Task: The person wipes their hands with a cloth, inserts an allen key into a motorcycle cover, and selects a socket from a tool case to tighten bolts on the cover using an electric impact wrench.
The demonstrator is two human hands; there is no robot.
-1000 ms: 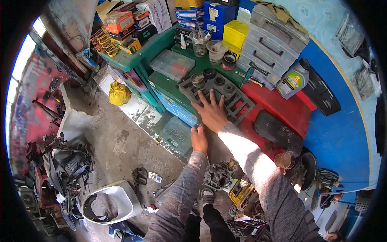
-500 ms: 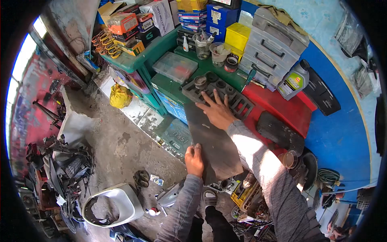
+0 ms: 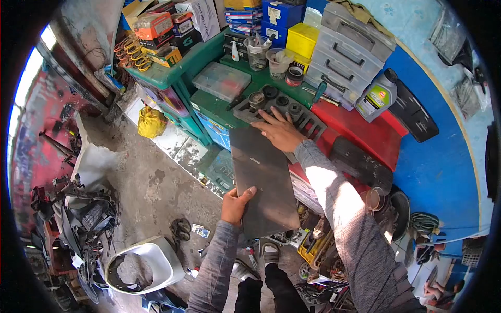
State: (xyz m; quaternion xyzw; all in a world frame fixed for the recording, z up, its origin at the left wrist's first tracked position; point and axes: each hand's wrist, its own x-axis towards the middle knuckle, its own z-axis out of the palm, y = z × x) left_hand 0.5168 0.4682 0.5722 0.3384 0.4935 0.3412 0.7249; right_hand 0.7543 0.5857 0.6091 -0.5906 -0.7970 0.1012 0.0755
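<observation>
The left hand [image 3: 236, 206] is gripping a dark board [image 3: 266, 182] by its left edge, thumb on the face. The board is slanting on the wearer's side of a grey tray [image 3: 243, 111], its long axis running from the tray's near edge toward the feet. The right hand [image 3: 284, 133], nearer the tray, is covering part of it with fingers spread (whether also touching the board, I cannot tell). Round parts [image 3: 295, 109] are sitting along the tray's far side, cups [image 3: 278, 61] are standing beyond it, and a red box [image 3: 360, 121] is lying right of it.

The dark panel [image 3: 265, 180] looks matt and lightly scuffed.
</observation>
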